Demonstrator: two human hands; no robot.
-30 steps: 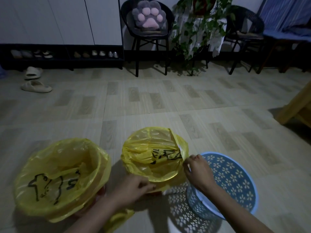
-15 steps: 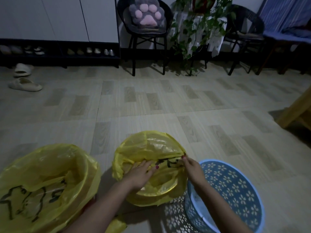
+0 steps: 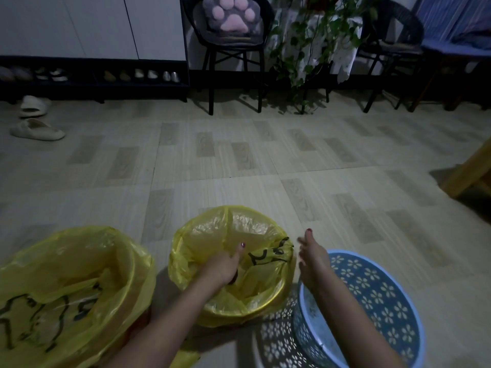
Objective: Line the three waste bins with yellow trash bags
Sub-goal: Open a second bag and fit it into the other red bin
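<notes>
Left hand (image 3: pixel 223 266) pressing into middle bin's yellow trash bag (image 3: pixel 239 240), fingers hidden, right hand (image 3: pixel 310 257) spread open, empty, above blue flower-pattern bin (image 3: pixel 372 301)

You see thin yellow plastic in the middle bag (image 3: pixel 239 235). It is shiny and full of crinkles, and light shows through it. The left bag (image 3: pixel 77 272) is the same thin, glossy plastic, with black marks printed on it. On the right, the blue bin (image 3: pixel 377 293) looks like hard, smooth plastic with little flower holes cut in it. The floor (image 3: pixel 265 160) looks like pale wood grain with a dull, matt top. Far back, the paw cushion (image 3: pixel 231 14) looks soft and fluffy, like plush cloth. The slippers (image 3: pixel 37 128) on the far left look smooth and matt.
</notes>
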